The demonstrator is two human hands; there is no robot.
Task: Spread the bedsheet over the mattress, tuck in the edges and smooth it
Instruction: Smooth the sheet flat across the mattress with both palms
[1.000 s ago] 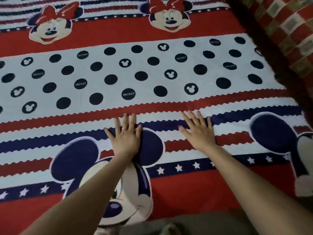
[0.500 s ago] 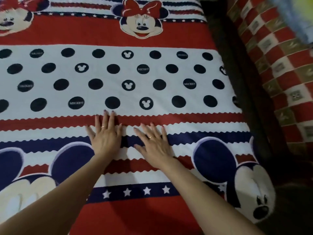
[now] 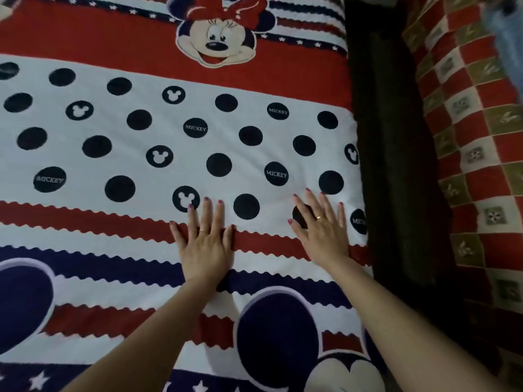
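Bedsheet: lying spread flat across the mattress, reaching its right edge.
Left hand: pressing flat, fingers spread, holding nothing.
Right hand: flat, splayed, now sliding apart toward the right edge.
Stage: smoothing progressing; tucking unconfirmed.

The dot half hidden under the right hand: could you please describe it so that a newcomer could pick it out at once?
Start at the bedsheet's white polka-dot band and follow its lowest row toward the right edge, beside the dark gap. The right hand lies flat there, and the dot peeks out under its index finger. Unlike the plain dot to its left and the lettered dot at the edge, it is partly covered.
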